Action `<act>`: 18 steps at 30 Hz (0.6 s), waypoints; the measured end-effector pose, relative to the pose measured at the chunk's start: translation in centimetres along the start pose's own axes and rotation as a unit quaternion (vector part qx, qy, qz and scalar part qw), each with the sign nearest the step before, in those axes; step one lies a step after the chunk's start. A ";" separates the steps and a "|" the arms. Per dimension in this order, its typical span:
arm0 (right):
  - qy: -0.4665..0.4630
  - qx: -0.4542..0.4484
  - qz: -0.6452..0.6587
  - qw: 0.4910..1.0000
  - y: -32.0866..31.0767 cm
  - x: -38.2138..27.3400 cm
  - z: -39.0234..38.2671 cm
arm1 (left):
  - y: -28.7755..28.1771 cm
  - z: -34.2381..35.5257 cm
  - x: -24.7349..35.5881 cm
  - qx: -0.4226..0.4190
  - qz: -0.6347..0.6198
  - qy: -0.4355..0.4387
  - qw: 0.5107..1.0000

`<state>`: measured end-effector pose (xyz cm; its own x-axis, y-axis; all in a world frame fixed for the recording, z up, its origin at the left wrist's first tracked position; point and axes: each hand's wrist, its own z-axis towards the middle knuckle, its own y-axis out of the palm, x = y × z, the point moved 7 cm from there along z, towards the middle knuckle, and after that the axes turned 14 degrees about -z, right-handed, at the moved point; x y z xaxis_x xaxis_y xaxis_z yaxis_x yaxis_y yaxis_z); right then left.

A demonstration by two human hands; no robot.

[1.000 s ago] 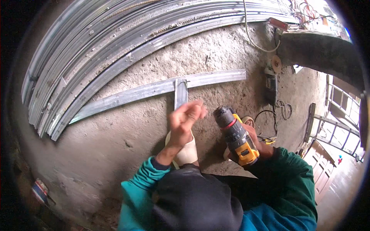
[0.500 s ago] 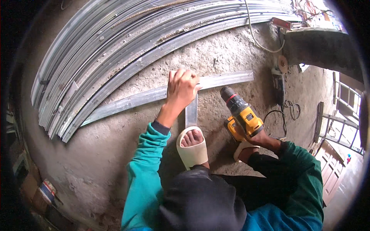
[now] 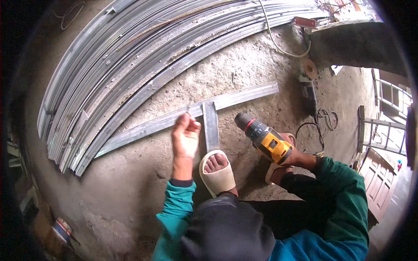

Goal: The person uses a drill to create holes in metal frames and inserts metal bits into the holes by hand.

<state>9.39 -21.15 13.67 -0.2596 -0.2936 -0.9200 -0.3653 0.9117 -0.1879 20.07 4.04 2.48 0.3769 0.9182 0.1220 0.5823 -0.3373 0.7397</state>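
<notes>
My right hand (image 3: 294, 157) grips a yellow and black cordless drill (image 3: 271, 144) by its handle. Its dark nose, ringed with red, points up and left over the concrete floor. My left hand (image 3: 185, 135) is raised, palm partly up, with the fingers curled in; whatever they hold, if anything, is hidden. Beyond it a long grey metal channel (image 3: 244, 96) lies on the floor. A short metal piece (image 3: 210, 126) meets it crosswise, its upper end overlapping the channel. The near end of that piece reaches my cream slipper (image 3: 220, 180).
A large stack of long metal channels (image 3: 130, 74) curves across the far left. At right are an angle grinder (image 3: 309, 93) with a black cord, a pale cable (image 3: 278, 45), a metal frame (image 3: 385, 126) and a brown panelled door (image 3: 382, 185).
My left hand has drawn back from the channel joint, nearer to me, and turned its palm up, uncovering the joint. The drill has shifted slightly left and tilted lower.
</notes>
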 end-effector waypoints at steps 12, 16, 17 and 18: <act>0.071 -0.102 -0.172 0.977 -7.0 -1.2 -3.9 | 4.8 -5.0 -9.7 -0.151 0.018 -0.157 0.976; 0.124 -0.149 -0.053 0.980 -7.8 -3.9 -3.0 | 7.4 -6.3 -9.4 -0.188 0.003 -0.140 0.972; 0.156 -0.145 -0.109 0.971 -8.0 -4.4 -2.9 | 8.1 -6.5 -9.2 -0.189 0.003 -0.122 0.974; 0.133 -0.136 -0.048 0.980 -7.7 -5.0 -2.9 | 8.9 -6.8 -9.1 -0.200 -0.007 -0.117 0.973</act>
<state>10.91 -27.52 20.67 -0.4229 -0.4726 -0.7732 -0.6158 0.7758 -0.1374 16.91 -5.94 12.44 0.5521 0.8337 -0.0106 0.2805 -0.1737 0.9440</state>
